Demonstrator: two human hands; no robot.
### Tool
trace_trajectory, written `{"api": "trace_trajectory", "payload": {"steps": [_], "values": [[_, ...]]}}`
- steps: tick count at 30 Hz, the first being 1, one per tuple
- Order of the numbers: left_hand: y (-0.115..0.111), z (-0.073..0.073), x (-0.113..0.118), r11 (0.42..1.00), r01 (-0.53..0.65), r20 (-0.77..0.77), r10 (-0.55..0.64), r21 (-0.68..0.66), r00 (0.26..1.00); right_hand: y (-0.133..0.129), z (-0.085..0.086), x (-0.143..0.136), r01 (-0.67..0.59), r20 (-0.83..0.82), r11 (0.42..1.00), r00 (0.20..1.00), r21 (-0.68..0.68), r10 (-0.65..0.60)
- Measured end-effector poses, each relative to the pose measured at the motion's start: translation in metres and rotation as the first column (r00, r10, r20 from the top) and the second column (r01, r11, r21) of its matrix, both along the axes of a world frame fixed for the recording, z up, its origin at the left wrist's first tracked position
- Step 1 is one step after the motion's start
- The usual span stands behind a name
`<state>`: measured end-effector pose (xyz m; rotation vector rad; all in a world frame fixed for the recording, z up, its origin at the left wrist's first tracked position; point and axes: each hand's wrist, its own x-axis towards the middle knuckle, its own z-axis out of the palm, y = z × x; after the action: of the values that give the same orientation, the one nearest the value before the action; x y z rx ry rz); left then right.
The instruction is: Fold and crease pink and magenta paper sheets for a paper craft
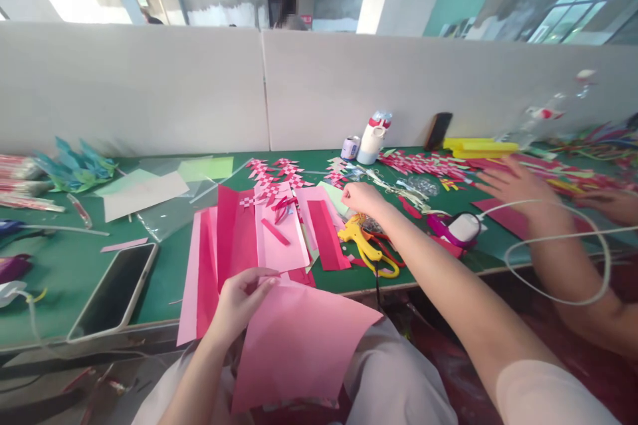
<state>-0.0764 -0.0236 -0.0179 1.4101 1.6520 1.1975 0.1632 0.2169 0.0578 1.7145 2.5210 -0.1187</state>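
We count one pink sheet [304, 345] over the lap [406, 375], pinched by the left hand [244, 300]; the right hand [365, 200] curls near one yellow tool [357, 238], its hold we cannot tell; one can [350, 148], one white bottle [373, 141] stand on the table [170, 269]

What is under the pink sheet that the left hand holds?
Light trousers show past both sides of the pink sheet, pinched at its upper edge by the left hand. Whatever lies directly beneath its middle is covered and cannot be seen.
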Motion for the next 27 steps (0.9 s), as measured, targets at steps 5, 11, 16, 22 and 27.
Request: {"api": "trace_trajectory", "payload": {"steps": [5, 11, 16, 22, 27], "values": [[0.000, 0.002, -0.002, 0.999, -0.050, 0.016, 0.050, -0.010, 0.999, -0.013, -0.004, -0.021, -0.055, -0.105, 0.998, 0.993, 0.018, 0.057], [-0.004, 0.004, -0.004, 0.996, -0.080, 0.053, 0.083, -0.042, 0.995, -0.040, 0.003, -0.047, -0.220, -0.261, 0.976, 0.942, 0.000, 0.212], [-0.004, 0.006, -0.014, 0.985, -0.169, 0.091, 0.172, -0.044, 0.981, -0.087, 0.015, -0.055, -0.514, -0.418, 0.836, 0.813, -0.189, 0.406], [-0.006, 0.020, -0.034, 0.976, -0.218, 0.071, 0.220, -0.023, 0.973, -0.122, 0.011, -0.060, -0.557, -0.495, 0.809, 0.764, -0.185, 0.413], [0.031, 0.047, -0.072, 0.997, -0.058, -0.098, 0.054, -0.043, 0.994, -0.121, 0.007, -0.064, -0.467, -0.334, 0.873, 0.852, -0.141, 0.402]]}}
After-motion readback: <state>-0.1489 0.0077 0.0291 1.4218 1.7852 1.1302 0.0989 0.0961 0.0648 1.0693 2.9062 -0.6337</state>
